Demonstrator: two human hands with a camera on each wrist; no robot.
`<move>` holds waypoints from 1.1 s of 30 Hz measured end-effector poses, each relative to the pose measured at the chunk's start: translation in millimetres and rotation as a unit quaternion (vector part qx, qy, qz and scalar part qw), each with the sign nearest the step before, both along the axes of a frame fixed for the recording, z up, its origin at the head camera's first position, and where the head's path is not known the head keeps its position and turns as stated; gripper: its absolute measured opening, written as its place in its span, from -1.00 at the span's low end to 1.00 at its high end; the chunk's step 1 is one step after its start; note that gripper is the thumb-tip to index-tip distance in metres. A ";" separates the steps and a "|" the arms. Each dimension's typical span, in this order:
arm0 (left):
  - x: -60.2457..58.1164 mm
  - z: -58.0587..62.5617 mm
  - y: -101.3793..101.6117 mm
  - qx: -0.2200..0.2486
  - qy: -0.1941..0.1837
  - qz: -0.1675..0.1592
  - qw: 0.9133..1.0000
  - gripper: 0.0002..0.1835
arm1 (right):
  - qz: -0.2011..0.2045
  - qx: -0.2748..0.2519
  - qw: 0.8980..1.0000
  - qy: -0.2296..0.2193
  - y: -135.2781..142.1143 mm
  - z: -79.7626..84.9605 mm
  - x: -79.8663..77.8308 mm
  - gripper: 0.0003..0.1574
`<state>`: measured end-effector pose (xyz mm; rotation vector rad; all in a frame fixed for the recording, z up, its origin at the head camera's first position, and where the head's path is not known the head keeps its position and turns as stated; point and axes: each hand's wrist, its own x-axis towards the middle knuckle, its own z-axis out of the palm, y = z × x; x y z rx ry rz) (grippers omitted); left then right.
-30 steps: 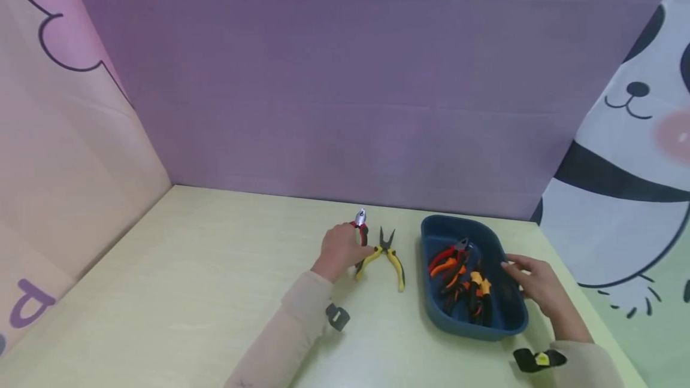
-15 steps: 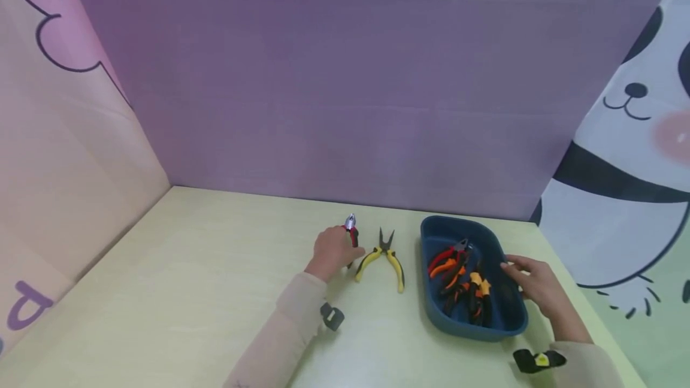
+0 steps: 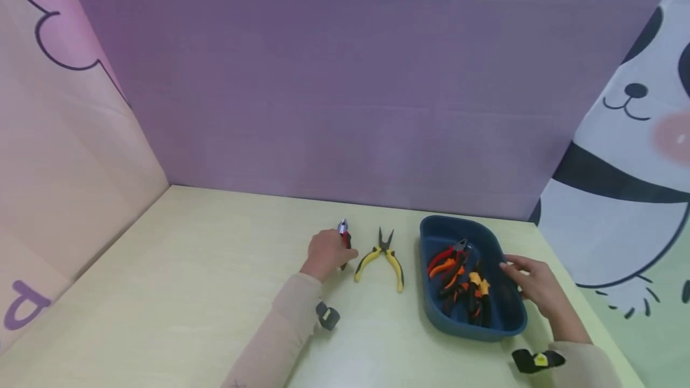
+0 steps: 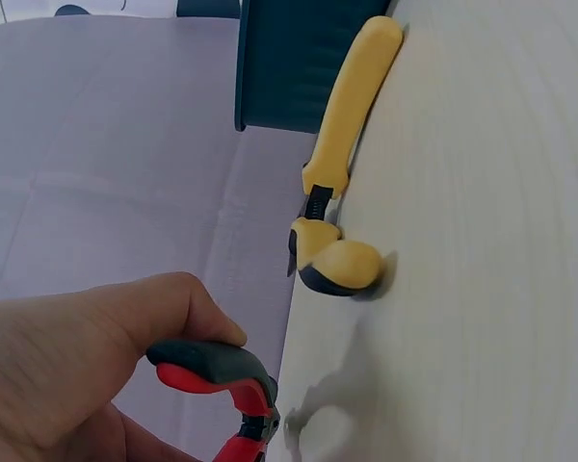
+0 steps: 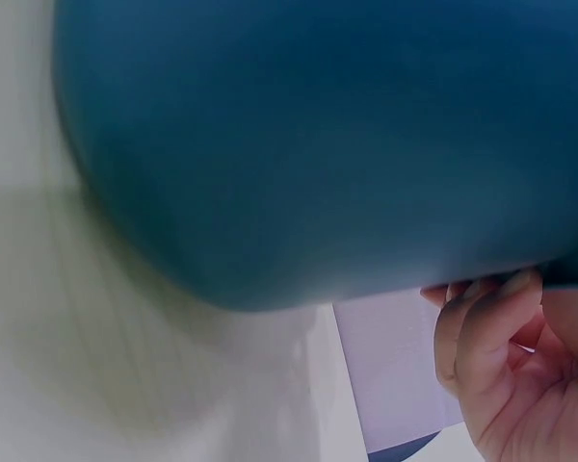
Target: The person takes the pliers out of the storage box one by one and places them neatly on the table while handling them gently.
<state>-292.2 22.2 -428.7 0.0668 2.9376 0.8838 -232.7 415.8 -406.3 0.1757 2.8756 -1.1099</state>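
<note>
My left hand (image 3: 326, 254) holds pliers (image 4: 212, 363) with red and black handles and a short silver head pointing to the back wall. In the left wrist view their handles stick out past my thumb, above the table. Just right of that hand, yellow-handled long-nose pliers (image 3: 396, 268) lie spread on the table, nose to the back. Further right stands a blue bin (image 3: 465, 334) with several pliers (image 3: 474, 292) inside, some orange and black, one red. My right hand (image 3: 539, 286) grips the bin's right rim; its fingers are curled against the wall (image 5: 299, 164) in the right wrist view.
The pale table (image 3: 178, 292) ends at a purple backdrop (image 3: 345, 88) close behind the pliers and bin. A patterned panel (image 3: 620, 226) with a panda rises on the right. A pale pink panel (image 3: 81, 154) bounds the left side.
My left hand has moved left and slightly toward me with the red-and-black pliers, away from the yellow-handled ones. The bin and my right hand have stayed put.
</note>
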 end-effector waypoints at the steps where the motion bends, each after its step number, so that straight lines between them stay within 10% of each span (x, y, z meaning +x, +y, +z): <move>1: -0.6 -0.9 -0.1 0.002 -0.004 0.001 1.000 -0.63 | 0.000 0.001 1.000 -0.001 0.1 0.2 -0.2 -0.30; 33: -0.2 -4.1 8.7 -0.095 -0.034 0.017 0.995 -0.60 | 0.004 0.006 1.000 0.001 -0.1 1.0 0.7 -0.30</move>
